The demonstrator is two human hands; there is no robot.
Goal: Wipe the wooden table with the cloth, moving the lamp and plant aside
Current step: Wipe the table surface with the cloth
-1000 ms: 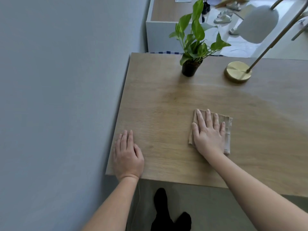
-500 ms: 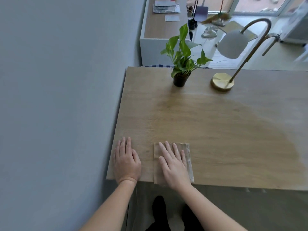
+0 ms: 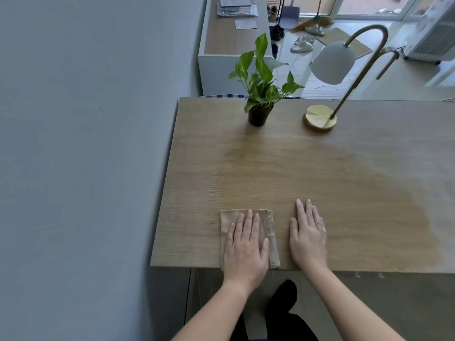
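A folded beige cloth lies at the near edge of the wooden table. My left hand presses flat on the cloth with straight fingers. My right hand rests flat on the bare wood just right of the cloth, holding nothing. A green plant in a small black pot stands at the table's far edge. To its right stands the lamp with a round brass base, a curved brass neck and a white shade.
A grey wall runs along the table's left side. Beyond the table stands a white cabinet with papers on top. Shoes and a broom lie on the floor behind. My dark-clad legs show below the table edge.
My right hand has left the cloth and now lies on the wood to its right. My left hand has moved from the table's left corner onto the cloth.
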